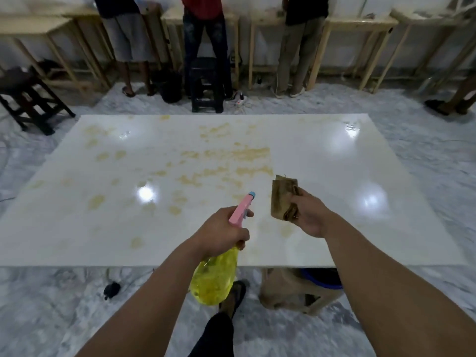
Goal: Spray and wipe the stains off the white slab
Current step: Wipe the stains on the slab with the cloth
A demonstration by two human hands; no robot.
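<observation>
Head view looks down over a large glossy white rectangular slab (322, 161) lying flat and low above a grey marbled floor (51, 305). Yellowish-tan stains (242, 155) are scattered over the slab's middle and left parts, thickest near the centre; the right part looks mostly clean, with ceiling lights reflected on it. The left hand (221, 230) is wrapped around the neck of a translucent yellow plastic spray bottle with a pink trigger head and blue nozzle (215, 276), a finger on the trigger and the nozzle aimed out over the slab. The right hand (307, 215) is closed on a folded, brown-soiled rag (282, 199), held just above the slab to the right of the nozzle. Beyond the slab's far edge stands a dark plastic stool (206, 83), with wooden benches (334, 24) and several standing people behind it.
</observation>
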